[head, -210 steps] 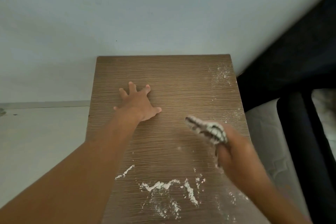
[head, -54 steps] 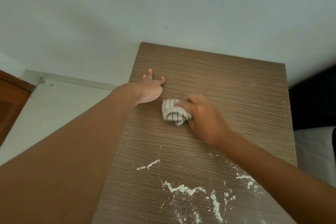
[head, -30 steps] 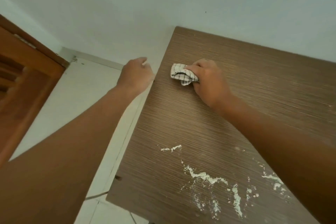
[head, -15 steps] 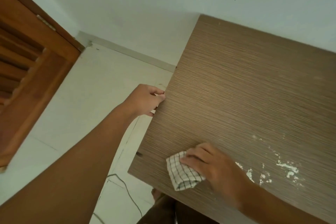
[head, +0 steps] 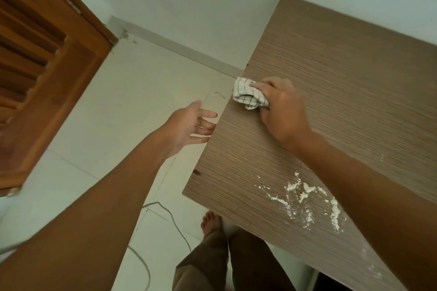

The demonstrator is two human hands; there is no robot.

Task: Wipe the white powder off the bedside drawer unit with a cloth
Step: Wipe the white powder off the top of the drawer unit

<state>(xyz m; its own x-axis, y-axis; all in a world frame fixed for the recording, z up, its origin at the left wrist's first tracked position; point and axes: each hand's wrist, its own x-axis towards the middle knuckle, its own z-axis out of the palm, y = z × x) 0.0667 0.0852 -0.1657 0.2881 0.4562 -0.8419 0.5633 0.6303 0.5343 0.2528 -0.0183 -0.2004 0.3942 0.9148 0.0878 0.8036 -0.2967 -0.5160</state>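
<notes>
The brown wood-grain top of the bedside drawer unit (head: 343, 92) fills the right half of the view. My right hand (head: 282, 111) grips a bunched white checked cloth (head: 248, 93) and presses it on the top at its left edge. White powder (head: 305, 198) lies in streaks near the front edge, partly under my right forearm. My left hand (head: 191, 127) hangs open beside the unit's left edge, palm up, fingertips just below the top's rim.
A wooden louvred door (head: 40, 59) stands at the left. Pale floor tiles (head: 123, 106) lie beside the unit, with a thin cable (head: 175, 222) across them. My bare foot (head: 209, 221) and trouser legs show below the front edge. A white wall runs behind.
My right hand has slid the cloth from the front left corner back along the left edge. My left hand has opened from a loose curl, palm up, beside the edge.
</notes>
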